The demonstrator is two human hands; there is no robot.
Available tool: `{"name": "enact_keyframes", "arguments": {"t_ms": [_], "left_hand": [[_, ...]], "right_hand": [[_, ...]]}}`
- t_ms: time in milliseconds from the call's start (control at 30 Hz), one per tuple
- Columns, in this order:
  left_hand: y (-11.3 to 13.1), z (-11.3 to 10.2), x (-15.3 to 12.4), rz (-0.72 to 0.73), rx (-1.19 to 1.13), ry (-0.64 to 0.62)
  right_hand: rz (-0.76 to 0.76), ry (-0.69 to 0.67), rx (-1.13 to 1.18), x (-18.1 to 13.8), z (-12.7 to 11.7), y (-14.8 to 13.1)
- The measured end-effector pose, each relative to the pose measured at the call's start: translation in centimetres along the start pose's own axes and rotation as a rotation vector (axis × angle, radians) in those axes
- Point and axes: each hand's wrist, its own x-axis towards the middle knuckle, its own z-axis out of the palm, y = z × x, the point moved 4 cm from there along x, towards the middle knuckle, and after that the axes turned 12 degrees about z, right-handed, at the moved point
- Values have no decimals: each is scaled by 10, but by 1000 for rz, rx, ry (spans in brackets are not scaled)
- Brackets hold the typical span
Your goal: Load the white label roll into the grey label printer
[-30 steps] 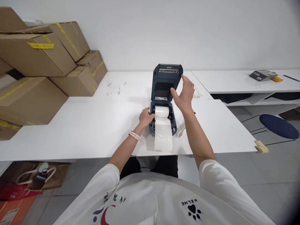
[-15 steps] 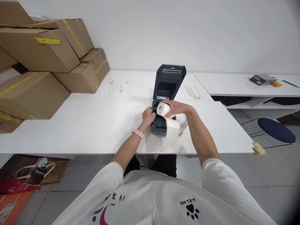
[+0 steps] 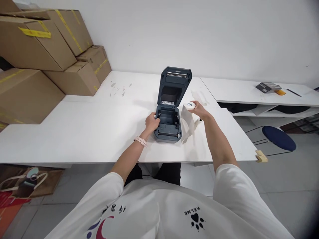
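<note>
A dark blue-grey label printer stands on the white table with its lid raised, and its inner bay shows no roll. My left hand grips the printer's left side, fingers closed on the edge of the housing. To the right of the printer, my right hand is closed around a white label roll, held upright at or just above the table; I cannot tell whether it touches. A loose strip of label paper hangs from the roll towards the table's front, beside the printer.
Cardboard boxes are stacked on the table's left. A small grey box and a pen lie on the shelf unit at the right. A dark blue stool stands on the floor there. Tan padding covers the table's front right corner.
The label roll has come out of the printer's bay and moved to its right in my right hand, its paper strip trailing. My left hand has stayed on the printer's side.
</note>
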Motion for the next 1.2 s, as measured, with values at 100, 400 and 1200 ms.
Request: {"name": "enact_keyframes", "arguments": {"t_ms": [100, 400, 1200], "left_hand": [[-1, 0, 0, -5, -7, -6], [-2, 1, 0, -3, -29, 12], [-9, 6, 0, -31, -138, 38]], "right_hand": [[34, -15, -22, -2, 7, 7], [25, -295, 175, -56, -56, 58], [-472, -322, -637, -83, 110, -84]]}}
